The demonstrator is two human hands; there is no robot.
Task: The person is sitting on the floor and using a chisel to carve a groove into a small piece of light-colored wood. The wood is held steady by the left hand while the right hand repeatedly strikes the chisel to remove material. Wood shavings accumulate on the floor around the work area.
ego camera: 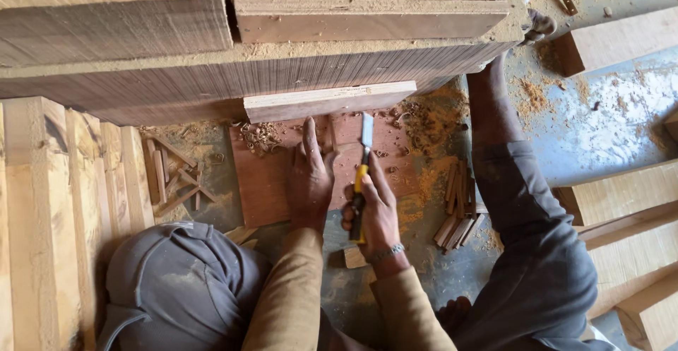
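chisel tip hidden where it meets the wood, can't tell if it's cutting; thin strip under left palm mostly covered. right hand [378, 213] fingers clenched round yellow-handled chisel [363, 174], flat steel blade pointing away. left hand [309, 178] flat, fingers released & spread, pressing on reddish board [265, 188], just left of the blade. pale plank [328, 101] lies just beyond fingertips, big dusty timber beams [212, 75] behind it. curly shavings [258, 138] up-left of fingers, sawdust and short wood offcuts [459, 213] to the right, by the trouser leg.
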